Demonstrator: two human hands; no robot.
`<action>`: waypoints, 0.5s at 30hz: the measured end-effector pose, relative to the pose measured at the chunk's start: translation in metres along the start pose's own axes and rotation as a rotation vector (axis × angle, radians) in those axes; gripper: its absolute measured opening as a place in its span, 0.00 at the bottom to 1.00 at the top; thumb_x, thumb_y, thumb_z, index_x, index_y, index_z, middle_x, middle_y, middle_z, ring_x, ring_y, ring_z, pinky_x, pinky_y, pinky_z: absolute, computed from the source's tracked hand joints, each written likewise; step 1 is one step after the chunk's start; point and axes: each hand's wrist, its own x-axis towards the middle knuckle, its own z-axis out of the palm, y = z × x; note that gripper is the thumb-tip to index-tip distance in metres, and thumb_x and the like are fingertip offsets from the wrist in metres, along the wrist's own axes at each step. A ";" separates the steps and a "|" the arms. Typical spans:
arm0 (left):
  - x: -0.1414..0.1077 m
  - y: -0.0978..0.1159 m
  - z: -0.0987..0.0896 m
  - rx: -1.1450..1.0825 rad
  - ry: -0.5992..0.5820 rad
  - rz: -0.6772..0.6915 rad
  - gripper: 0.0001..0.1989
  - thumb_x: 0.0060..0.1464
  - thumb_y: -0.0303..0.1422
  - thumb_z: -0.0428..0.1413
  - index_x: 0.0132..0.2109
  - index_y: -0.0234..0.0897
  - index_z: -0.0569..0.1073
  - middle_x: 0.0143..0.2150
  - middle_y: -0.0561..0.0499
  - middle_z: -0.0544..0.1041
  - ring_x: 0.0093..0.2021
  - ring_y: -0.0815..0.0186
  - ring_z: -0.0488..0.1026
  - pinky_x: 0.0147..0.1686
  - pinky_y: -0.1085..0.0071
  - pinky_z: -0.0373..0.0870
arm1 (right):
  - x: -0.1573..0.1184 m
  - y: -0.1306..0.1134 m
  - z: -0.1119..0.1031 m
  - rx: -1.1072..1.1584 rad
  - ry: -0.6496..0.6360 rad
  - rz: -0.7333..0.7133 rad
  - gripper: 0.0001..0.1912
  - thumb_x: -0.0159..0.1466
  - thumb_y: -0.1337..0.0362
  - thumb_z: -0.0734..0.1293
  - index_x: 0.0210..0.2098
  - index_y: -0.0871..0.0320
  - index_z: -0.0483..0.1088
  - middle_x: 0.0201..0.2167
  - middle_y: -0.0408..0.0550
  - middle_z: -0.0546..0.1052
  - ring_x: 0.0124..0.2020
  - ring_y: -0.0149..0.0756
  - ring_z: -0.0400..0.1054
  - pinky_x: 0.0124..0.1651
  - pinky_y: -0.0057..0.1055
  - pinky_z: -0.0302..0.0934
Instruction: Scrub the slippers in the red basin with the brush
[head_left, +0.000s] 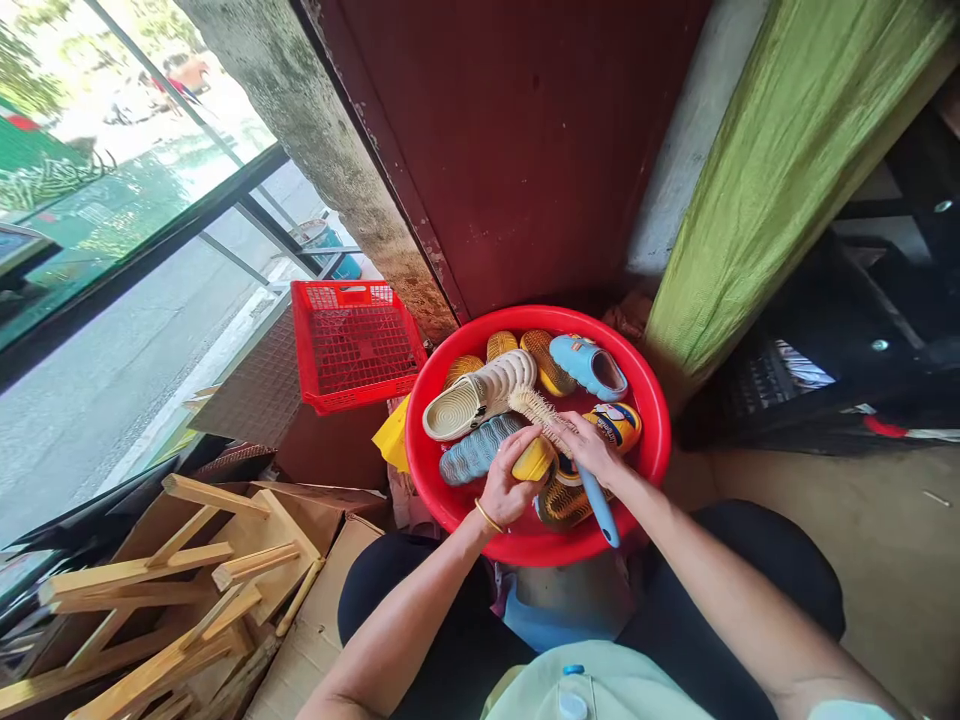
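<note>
Scrubbing a small yellow shoe (534, 460) over a red plastic basin (525, 548), the person's two hands work close together above the pile. The left hand (508, 480) closes around the shoe, its fingers wrapped over it and hiding most of it. A gold bangle (488, 517) circles that wrist. The right hand (589, 450) clamps a scrubbing brush (596, 490) with a blue handle, and the brush's pale bristles (536, 408) point away from the shoe, toward the slippers. The basin sits on the floor between the person's knees and holds more footwear: a cream ribbed slipper (480, 397), a pale blue slipper (589, 367), a grey-blue slipper (480, 450), a shoe with a cartoon print (616, 425), and several ribbed yellow and amber soles (547, 362). A red plastic crate (352, 345) stands just beside the basin, and a yellow cloth (394, 435) is tucked between them. Wooden slats (180, 590) lie on flattened cardboard (315, 620) nearby, under a window (120, 330). A green curtain (787, 190) hangs at right, next to a dark red door (510, 130).
</note>
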 end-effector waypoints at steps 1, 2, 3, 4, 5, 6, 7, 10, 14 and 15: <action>0.000 -0.001 0.000 -0.027 0.002 -0.026 0.32 0.54 0.38 0.62 0.66 0.42 0.69 0.63 0.42 0.73 0.63 0.51 0.69 0.66 0.52 0.62 | -0.001 -0.002 0.000 0.023 0.000 0.010 0.25 0.64 0.42 0.65 0.49 0.55 0.74 0.33 0.47 0.80 0.27 0.36 0.70 0.26 0.31 0.61; 0.000 -0.003 0.000 -0.059 -0.001 -0.057 0.33 0.55 0.38 0.61 0.67 0.41 0.67 0.62 0.42 0.73 0.61 0.52 0.70 0.64 0.53 0.64 | -0.002 -0.005 0.000 0.033 0.009 0.009 0.26 0.63 0.42 0.66 0.50 0.55 0.74 0.33 0.46 0.80 0.26 0.36 0.70 0.25 0.30 0.60; 0.000 -0.005 0.000 -0.087 -0.007 -0.089 0.34 0.55 0.37 0.61 0.68 0.41 0.66 0.61 0.43 0.74 0.59 0.53 0.72 0.62 0.55 0.67 | -0.003 -0.007 0.000 0.028 0.029 -0.007 0.27 0.62 0.42 0.67 0.50 0.55 0.73 0.33 0.46 0.80 0.26 0.36 0.70 0.25 0.30 0.60; 0.000 -0.007 0.000 -0.106 -0.008 -0.118 0.35 0.54 0.36 0.61 0.68 0.40 0.65 0.60 0.44 0.75 0.57 0.53 0.74 0.60 0.56 0.69 | -0.004 -0.009 0.000 0.011 0.052 -0.032 0.27 0.61 0.42 0.67 0.50 0.55 0.74 0.33 0.47 0.80 0.27 0.36 0.71 0.27 0.30 0.61; 0.000 -0.010 0.000 -0.110 -0.001 -0.143 0.35 0.54 0.35 0.61 0.68 0.40 0.64 0.59 0.44 0.76 0.55 0.54 0.75 0.59 0.56 0.70 | -0.005 -0.010 0.001 -0.012 0.072 -0.061 0.26 0.61 0.43 0.67 0.49 0.56 0.74 0.34 0.48 0.80 0.29 0.37 0.72 0.29 0.31 0.63; 0.000 -0.012 0.000 -0.094 0.014 -0.163 0.36 0.52 0.34 0.61 0.68 0.40 0.65 0.58 0.45 0.77 0.54 0.54 0.75 0.58 0.56 0.70 | -0.007 -0.012 0.002 -0.034 0.085 -0.089 0.26 0.62 0.43 0.67 0.48 0.56 0.74 0.34 0.49 0.80 0.31 0.39 0.73 0.31 0.32 0.64; 0.000 -0.014 0.000 -0.057 0.032 -0.176 0.35 0.51 0.32 0.61 0.67 0.39 0.66 0.57 0.45 0.77 0.55 0.54 0.75 0.59 0.55 0.70 | -0.009 -0.013 0.003 -0.051 0.084 -0.118 0.25 0.62 0.43 0.66 0.47 0.56 0.74 0.35 0.50 0.81 0.33 0.40 0.74 0.33 0.33 0.65; 0.000 -0.017 -0.001 0.099 0.073 -0.196 0.32 0.48 0.32 0.63 0.62 0.38 0.71 0.57 0.43 0.77 0.57 0.51 0.73 0.61 0.52 0.67 | -0.014 -0.013 0.007 -0.081 0.060 -0.189 0.24 0.65 0.44 0.64 0.47 0.56 0.74 0.38 0.51 0.81 0.38 0.43 0.76 0.40 0.36 0.67; -0.001 -0.017 -0.003 0.218 0.091 -0.255 0.25 0.49 0.33 0.61 0.55 0.38 0.74 0.48 0.46 0.80 0.50 0.53 0.76 0.56 0.55 0.70 | -0.017 -0.007 0.011 -0.112 0.035 -0.224 0.24 0.68 0.46 0.61 0.53 0.55 0.72 0.46 0.54 0.82 0.46 0.46 0.76 0.49 0.40 0.68; -0.001 -0.018 -0.003 0.238 0.103 -0.278 0.23 0.48 0.31 0.59 0.53 0.38 0.74 0.44 0.47 0.80 0.47 0.55 0.76 0.54 0.56 0.71 | -0.017 -0.006 0.012 -0.113 0.025 -0.248 0.25 0.69 0.47 0.60 0.56 0.55 0.71 0.50 0.54 0.81 0.50 0.47 0.75 0.53 0.41 0.68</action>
